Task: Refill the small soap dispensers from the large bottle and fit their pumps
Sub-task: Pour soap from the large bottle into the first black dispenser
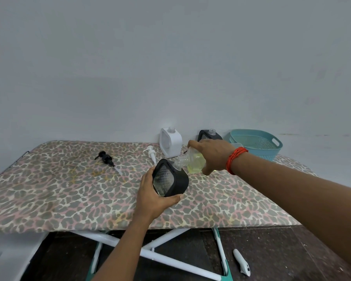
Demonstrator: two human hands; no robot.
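Gripping a black soap dispenser (170, 180) by its base and side, the left hand (153, 199) tilts it above the leopard-print worktop (49, 195). At 2 o'clock from it, the right hand (213, 154) is closed around a clear bottle (193, 162) holding yellow-green liquid, its open neck touching the dispenser's mouth. At 12 o'clock, 1 white dispenser (170, 141) stands uncapped; another black dispenser (209, 135) shows behind the right hand. A white pump (152, 154) lies beside the white dispenser, and a black pump (106, 159) lies at 10 o'clock. A teal basket (257, 142) sits at 2 o'clock, far edge.
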